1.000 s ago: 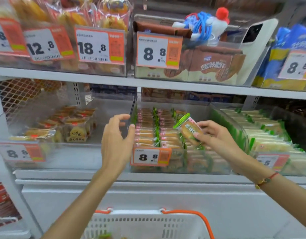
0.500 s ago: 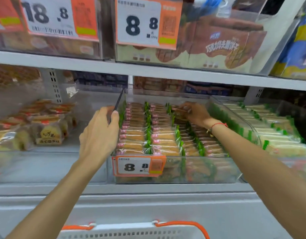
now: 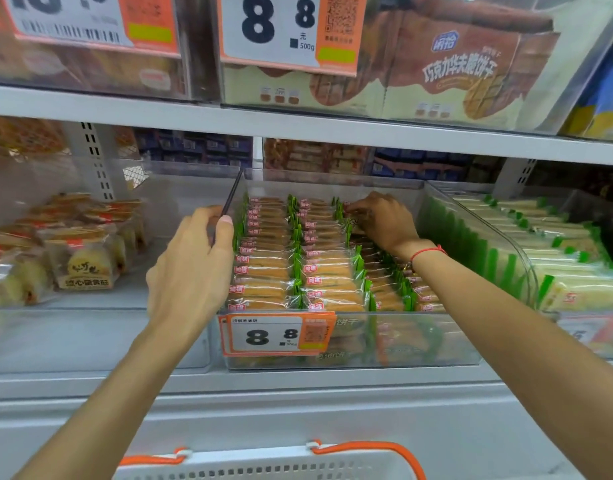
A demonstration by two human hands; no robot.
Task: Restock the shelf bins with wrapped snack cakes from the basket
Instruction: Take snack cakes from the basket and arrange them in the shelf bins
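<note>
Snack cake (image 3: 355, 216) under right hand (image 3: 384, 220) lies crosswise in bin (image 3: 402, 341).

1. Both my forearms are bare up to the edge of view; no sleeve shows on either side.
2. My left hand (image 3: 189, 271) wears nothing: no ring, watch or glove that I can see.
3. My right hand (image 3: 384, 220) is ungloved too.
4. Right wrist: a thin red string bracelet (image 3: 428, 251), tied close round the wrist. A small darker piece sits on its underside; too blurred to make out.
</note>
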